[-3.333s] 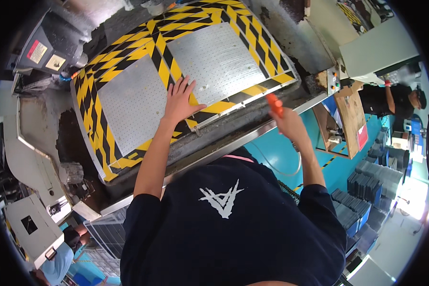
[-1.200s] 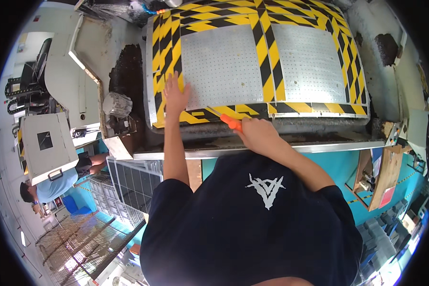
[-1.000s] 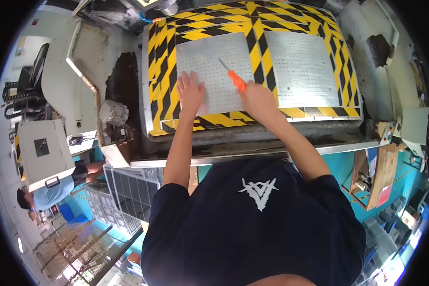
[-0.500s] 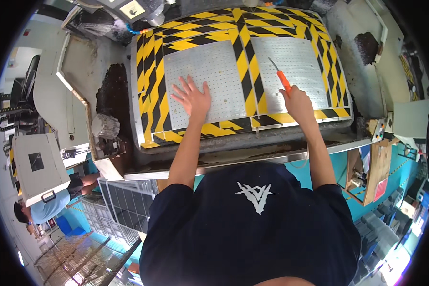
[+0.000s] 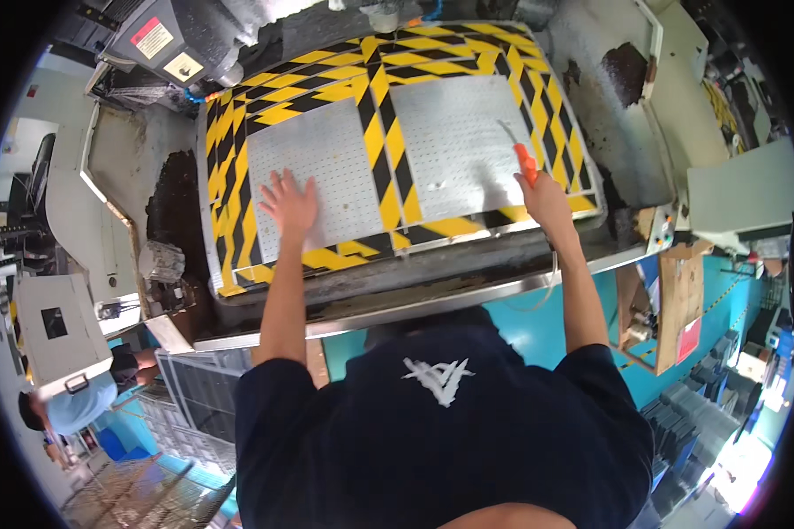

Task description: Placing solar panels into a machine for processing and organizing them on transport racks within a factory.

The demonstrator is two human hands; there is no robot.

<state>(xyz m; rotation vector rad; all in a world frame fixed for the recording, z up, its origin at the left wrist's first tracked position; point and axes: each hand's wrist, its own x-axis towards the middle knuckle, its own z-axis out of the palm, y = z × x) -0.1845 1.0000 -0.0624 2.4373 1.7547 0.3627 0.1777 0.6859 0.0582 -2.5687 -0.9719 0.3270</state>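
My left hand (image 5: 291, 207) is open, fingers spread, over the left perforated metal plate (image 5: 340, 159); whether the palm touches it I cannot tell. My right hand (image 5: 547, 204) is closed around an orange air blow gun (image 5: 526, 163) with a thin, bent metal nozzle. The nozzle points away from me, above the right perforated plate (image 5: 450, 123), and is slightly blurred. A thin pale hose (image 5: 552, 275) hangs below my right wrist. Yellow-and-black striped tape (image 5: 379, 132) frames both plates and runs between them. Shadows fall on the right plate below the gun.
A metal front ledge (image 5: 397, 319) crosses before my body. Grimy machine walls (image 5: 146, 154) flank the bed, and a machine head (image 5: 172, 44) hangs at the far left. On the right stands a wooden box (image 5: 679, 309). Another person in light blue (image 5: 79, 406) is at the lower left.
The view has shifted, so the bed appears farther left. My right hand and the blow gun have moved right relative to the plates, toward the striped border. My left hand remains over the left plate.
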